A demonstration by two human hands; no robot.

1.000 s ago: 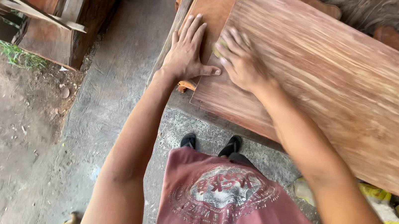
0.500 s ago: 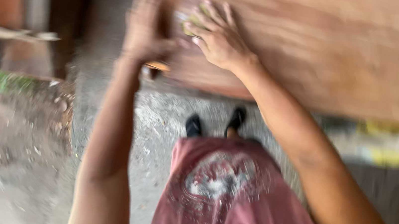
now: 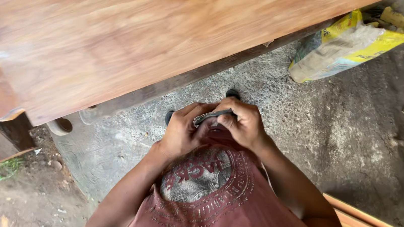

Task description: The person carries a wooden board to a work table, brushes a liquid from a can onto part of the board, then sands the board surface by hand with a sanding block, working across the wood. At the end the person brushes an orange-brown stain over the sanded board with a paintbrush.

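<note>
Gripping one folded grey sheet (image 3: 213, 117): left hand (image 3: 179, 134); right hand (image 3: 244, 123).

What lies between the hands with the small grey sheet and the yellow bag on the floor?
In the head view, only bare grey concrete floor lies between the hands (left hand, right hand), which hold the grey sheet, and the yellow bag.

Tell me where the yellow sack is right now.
In the head view the yellow sack lies at the upper right on the concrete floor, beside the wooden panel's edge, beyond the right hand.
</note>
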